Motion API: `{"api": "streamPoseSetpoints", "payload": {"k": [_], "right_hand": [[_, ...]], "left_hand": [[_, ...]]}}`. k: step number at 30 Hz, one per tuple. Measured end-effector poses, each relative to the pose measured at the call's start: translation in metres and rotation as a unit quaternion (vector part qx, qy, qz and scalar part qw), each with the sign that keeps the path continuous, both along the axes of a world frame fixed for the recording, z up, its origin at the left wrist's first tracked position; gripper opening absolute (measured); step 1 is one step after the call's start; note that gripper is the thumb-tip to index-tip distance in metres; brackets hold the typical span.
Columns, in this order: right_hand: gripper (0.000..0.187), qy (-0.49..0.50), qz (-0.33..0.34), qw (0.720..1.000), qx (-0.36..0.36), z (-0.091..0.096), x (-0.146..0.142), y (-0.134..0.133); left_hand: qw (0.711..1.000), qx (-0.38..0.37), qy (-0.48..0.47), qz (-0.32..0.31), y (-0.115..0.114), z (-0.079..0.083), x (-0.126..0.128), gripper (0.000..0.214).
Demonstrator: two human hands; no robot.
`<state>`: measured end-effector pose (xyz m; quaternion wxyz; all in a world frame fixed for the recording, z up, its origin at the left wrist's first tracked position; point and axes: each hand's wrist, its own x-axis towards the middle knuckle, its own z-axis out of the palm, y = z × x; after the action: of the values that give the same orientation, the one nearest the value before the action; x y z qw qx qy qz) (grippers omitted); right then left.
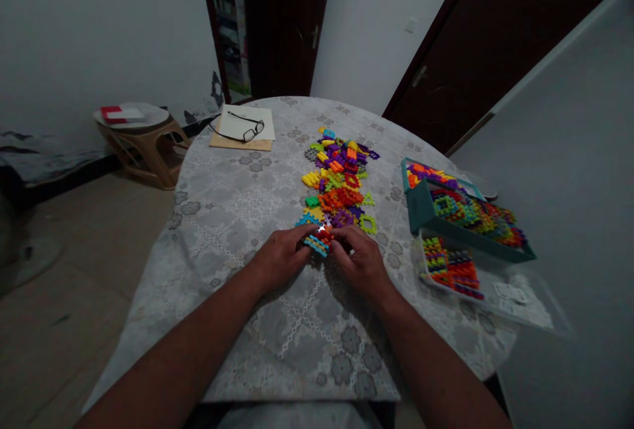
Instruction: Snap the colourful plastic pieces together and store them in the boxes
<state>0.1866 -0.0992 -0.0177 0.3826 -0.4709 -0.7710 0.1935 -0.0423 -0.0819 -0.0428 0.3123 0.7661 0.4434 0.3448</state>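
Between my two hands is a small assembly of plastic building pieces [317,244], light blue along its near edge with red and orange behind. My left hand [283,254] pinches it at the left side, thumb in front. From the right, the thumb and fingers of my right hand [360,259] close on its red and orange part. Just beyond my fingertips a pile of loose interlocking pieces [341,198] stretches away over the table in red, yellow, purple, green and blue. A lime green square piece [368,224] lies close to my right knuckles.
Teal boxes [421,208] full of colourful pieces stand at the right. Nearer is a clear plastic tray [421,264] with more pieces and white parts. Black glasses [250,133] rest on paper and a board at the far left. A stool [143,145] stands beyond the table [222,198].
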Motion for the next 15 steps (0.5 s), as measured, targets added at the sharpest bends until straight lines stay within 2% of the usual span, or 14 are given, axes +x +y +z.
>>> {"api": "streamPoseSetpoints", "payload": {"k": [8, 12, 15], "right_hand": [[0.021, 0.041, 0.06, 0.997, -0.02, -0.007, -0.004, 0.002], [0.02, 0.041, 0.056, 0.997, -0.029, -0.01, -0.001, 0.005], [0.021, 0.034, 0.023, 0.999, -0.018, -0.011, 0.002, 0.008]], "left_hand": [[1.0, 0.022, 0.005, -0.004, 0.0, 0.003, 0.001, 0.056], [0.999, 0.043, -0.007, -0.008, 0.0, 0.004, 0.002, 0.055], [0.999, 0.042, -0.007, -0.032, 0.0, 0.005, 0.003, 0.052]]}}
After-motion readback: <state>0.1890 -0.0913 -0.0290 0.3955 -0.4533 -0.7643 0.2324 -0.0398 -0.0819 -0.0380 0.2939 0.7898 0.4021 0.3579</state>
